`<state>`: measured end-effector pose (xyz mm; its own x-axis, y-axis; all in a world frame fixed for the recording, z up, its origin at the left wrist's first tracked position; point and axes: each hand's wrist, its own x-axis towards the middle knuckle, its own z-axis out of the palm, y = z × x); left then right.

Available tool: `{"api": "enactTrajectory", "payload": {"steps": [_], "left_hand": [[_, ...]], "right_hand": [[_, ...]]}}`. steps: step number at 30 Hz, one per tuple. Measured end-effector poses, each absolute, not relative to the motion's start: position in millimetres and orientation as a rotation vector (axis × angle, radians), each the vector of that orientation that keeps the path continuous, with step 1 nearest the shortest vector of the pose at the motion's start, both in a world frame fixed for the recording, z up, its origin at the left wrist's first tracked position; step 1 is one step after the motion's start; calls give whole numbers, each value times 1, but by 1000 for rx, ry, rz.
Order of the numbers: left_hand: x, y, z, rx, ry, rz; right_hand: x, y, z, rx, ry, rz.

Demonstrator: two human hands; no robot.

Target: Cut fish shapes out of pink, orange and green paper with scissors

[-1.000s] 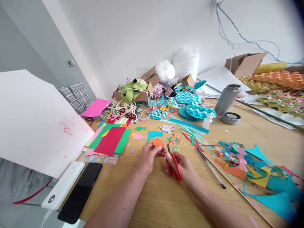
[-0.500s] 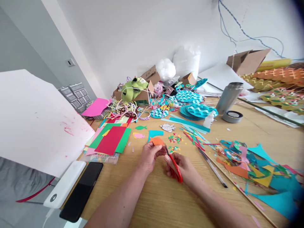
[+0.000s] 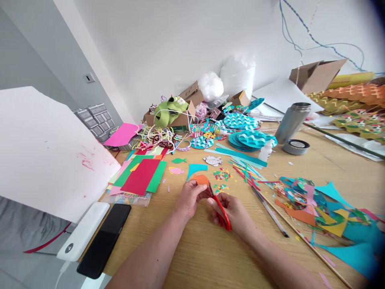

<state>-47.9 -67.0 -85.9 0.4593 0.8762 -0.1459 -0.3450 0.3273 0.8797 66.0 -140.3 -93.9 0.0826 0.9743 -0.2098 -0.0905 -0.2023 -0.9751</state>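
Observation:
My left hand pinches a small orange paper piece just above the wooden table. My right hand is closed around the red handles of a pair of scissors, whose blades point up and left into the edge of the orange piece. Both hands meet near the table's middle. Beyond them lie a teal paper piece, a pink paper fish, a green paper fish and a white patterned fish.
Stacked red and green sheets lie to the left, with a black phone and white power bank at the near left edge. Paper scraps, a thin stick and a pen lie right. A steel flask stands behind.
The scissor blades have tilted left and come in against the orange piece. My left hand has turned the piece slightly; both hands stay in the same spot.

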Motion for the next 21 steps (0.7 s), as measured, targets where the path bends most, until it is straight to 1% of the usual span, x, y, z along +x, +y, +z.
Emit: {"api": "enactTrajectory", "payload": {"steps": [11, 21], "left_hand": [[-49, -66, -87, 857, 723, 923], [-47, -69, -86, 805, 741, 971]], "right_hand": [[64, -140, -90, -1367, -969, 1352], [64, -144, -87, -1269, -923, 1438]]}}
